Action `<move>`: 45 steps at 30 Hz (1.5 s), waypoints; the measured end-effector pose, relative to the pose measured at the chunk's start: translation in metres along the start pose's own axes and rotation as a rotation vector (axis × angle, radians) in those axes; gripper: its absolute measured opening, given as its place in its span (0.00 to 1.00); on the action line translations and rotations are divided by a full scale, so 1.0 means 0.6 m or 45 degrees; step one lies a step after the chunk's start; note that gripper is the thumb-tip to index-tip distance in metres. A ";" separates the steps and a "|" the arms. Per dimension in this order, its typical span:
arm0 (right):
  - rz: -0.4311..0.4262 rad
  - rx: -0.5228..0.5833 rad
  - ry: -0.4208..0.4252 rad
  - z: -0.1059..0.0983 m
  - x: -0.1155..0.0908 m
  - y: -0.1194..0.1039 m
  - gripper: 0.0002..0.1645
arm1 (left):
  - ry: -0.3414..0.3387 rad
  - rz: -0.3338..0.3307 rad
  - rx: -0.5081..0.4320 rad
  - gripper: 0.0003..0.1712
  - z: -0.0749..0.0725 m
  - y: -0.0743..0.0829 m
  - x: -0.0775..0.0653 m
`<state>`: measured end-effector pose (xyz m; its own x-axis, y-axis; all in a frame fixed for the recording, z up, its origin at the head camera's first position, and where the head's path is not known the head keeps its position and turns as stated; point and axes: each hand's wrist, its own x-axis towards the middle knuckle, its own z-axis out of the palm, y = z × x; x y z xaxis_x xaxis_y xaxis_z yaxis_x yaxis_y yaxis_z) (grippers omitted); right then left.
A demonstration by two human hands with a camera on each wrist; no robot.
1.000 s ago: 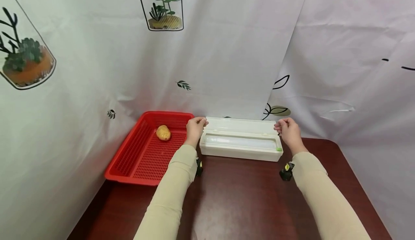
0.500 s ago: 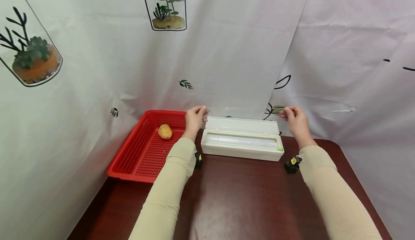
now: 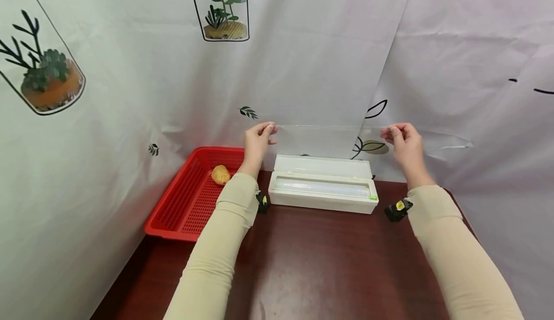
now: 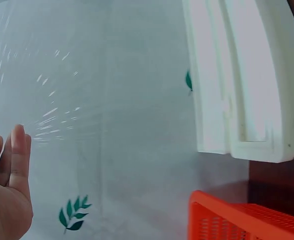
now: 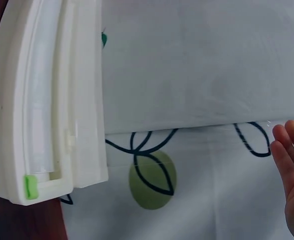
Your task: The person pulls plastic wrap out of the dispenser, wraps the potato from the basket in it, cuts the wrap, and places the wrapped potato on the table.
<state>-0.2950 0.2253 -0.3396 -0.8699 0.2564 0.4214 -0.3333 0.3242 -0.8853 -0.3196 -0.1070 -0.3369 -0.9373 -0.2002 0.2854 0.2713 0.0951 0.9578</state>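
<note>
Between my raised hands stretches a sheet of clear plastic wrap (image 3: 320, 127), its top edge a thin line in the head view. My left hand (image 3: 258, 142) pinches one corner between thumb and fingers; my right hand (image 3: 404, 144) pinches the other. In the left wrist view, bright creases in the plastic wrap (image 4: 49, 120) fan out from the fingertips. Below the hands stands a white plastic wrap dispenser (image 3: 322, 204), lid raised at the back, with the wrap roll (image 3: 320, 187) showing inside. A green slider (image 5: 31, 186) sits at its right end.
Left of the dispenser, a red plastic basket (image 3: 173, 236) holds a yellow potato (image 3: 220, 175); my left forearm covers the basket's right side. Both stand on a dark red-brown table (image 3: 320, 257). A white printed curtain (image 3: 311, 70) hangs close behind the dispenser.
Both hands have risen from beside the dispenser's lid to well above it and spread slightly apart, drawing the plastic wrap upward. The dispenser stays in place.
</note>
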 end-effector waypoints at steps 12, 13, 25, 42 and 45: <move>-0.113 0.063 0.049 -0.008 0.004 -0.041 0.07 | 0.046 0.127 -0.093 0.14 -0.004 0.032 0.003; -0.122 0.067 0.054 -0.009 0.005 -0.043 0.07 | 0.047 0.145 -0.098 0.14 -0.004 0.034 0.004; -0.280 0.124 0.080 -0.016 -0.010 -0.110 0.08 | 0.059 0.237 -0.112 0.13 -0.010 0.102 -0.010; -0.442 0.232 0.125 -0.035 0.012 -0.162 0.07 | 0.119 0.340 -0.235 0.11 -0.015 0.146 0.015; -0.464 0.278 0.132 -0.040 0.015 -0.169 0.07 | 0.123 0.398 -0.245 0.12 -0.017 0.157 0.011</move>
<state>-0.2600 0.2167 -0.2413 -0.6439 0.2543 0.7216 -0.6904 0.2134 -0.6912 -0.2981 -0.1094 -0.2440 -0.7805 -0.2823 0.5578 0.5854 -0.0167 0.8106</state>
